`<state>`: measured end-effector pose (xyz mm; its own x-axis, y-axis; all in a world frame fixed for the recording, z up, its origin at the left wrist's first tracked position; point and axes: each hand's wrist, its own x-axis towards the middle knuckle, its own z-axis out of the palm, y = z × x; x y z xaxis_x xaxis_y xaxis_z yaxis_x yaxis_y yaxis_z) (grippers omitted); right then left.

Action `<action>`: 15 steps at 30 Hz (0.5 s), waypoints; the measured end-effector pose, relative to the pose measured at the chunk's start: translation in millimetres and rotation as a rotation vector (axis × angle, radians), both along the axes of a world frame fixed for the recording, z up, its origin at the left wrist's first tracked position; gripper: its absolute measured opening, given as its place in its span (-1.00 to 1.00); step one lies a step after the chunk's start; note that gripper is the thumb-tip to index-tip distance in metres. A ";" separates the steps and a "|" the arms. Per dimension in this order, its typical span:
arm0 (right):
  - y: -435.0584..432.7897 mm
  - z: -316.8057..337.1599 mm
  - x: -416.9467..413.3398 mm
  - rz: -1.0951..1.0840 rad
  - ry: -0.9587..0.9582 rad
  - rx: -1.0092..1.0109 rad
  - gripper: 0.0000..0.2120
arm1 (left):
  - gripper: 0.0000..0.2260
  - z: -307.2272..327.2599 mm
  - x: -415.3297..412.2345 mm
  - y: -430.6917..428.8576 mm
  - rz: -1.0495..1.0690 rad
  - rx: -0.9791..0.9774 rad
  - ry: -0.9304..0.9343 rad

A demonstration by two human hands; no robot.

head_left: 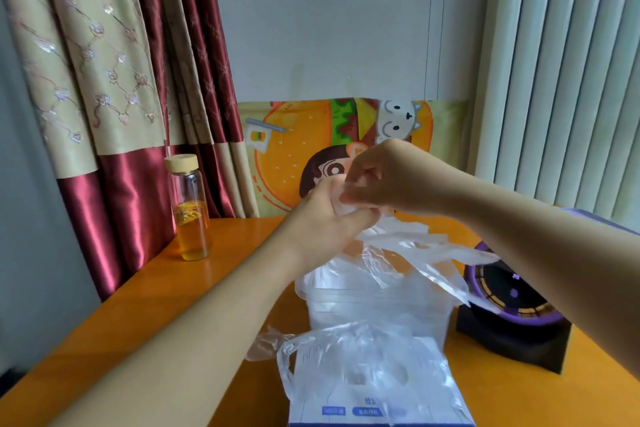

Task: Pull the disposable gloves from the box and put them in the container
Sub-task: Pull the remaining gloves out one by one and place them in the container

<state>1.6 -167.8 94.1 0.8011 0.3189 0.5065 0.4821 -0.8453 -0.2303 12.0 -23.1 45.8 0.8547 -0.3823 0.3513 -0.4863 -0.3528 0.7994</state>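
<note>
A white and blue glove box (363, 411) stands at the near edge of the orange table, with a clear glove (349, 354) bunched out of its top. Just behind it sits a translucent plastic container (377, 305). Above the container my left hand (322, 222) and my right hand (384, 177) meet, both pinching a clear disposable glove (415, 250) whose loose fingers trail down and right over the container's rim.
A glass bottle (190, 208) with amber liquid and a wooden cap stands at the table's left back. A purple round device on a black base (516, 319) sits right of the container. A cartoon burger board (311, 149) leans on the wall; curtains hang left.
</note>
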 end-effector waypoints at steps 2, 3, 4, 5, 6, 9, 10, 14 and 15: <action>1.6 4.2 0.1 0.003 -0.019 -0.018 -0.90 | -0.60 -1.1 10.0 -0.6 0.031 -0.036 0.029; 1.6 6.5 0.3 0.006 -0.017 -0.022 -0.91 | -0.61 -1.9 15.1 0.2 0.064 -0.029 0.023; 0.8 8.0 0.3 0.015 -0.003 -0.010 -0.94 | -0.66 -2.4 19.3 1.9 0.097 -0.006 0.007; -0.8 9.9 0.7 0.028 0.021 0.016 -0.97 | -0.75 -3.2 23.6 4.2 0.125 0.033 -0.018; -2.5 11.8 1.7 0.038 0.049 0.041 -0.99 | -0.85 -3.3 26.9 7.4 0.142 0.083 -0.037; -9.8 16.7 8.4 0.021 0.156 0.120 -0.94 | -0.95 -3.6 41.9 19.7 0.094 0.179 0.028; -13.2 16.9 11.7 0.017 0.202 0.155 -0.93 | -0.95 -3.3 45.2 24.8 0.067 0.184 0.085; -24.6 15.8 25.4 0.056 0.351 0.299 -0.92 | -0.95 2.8 61.6 42.0 0.060 0.212 0.216; -26.4 14.8 28.1 0.071 0.375 0.353 -0.90 | -0.95 5.5 65.4 45.6 0.068 0.191 0.222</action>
<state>29.7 -194.1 109.0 0.9309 0.2402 0.2752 0.3647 -0.6533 -0.6635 77.4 22.5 51.4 0.9286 -0.3623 0.0802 -0.2771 -0.5331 0.7994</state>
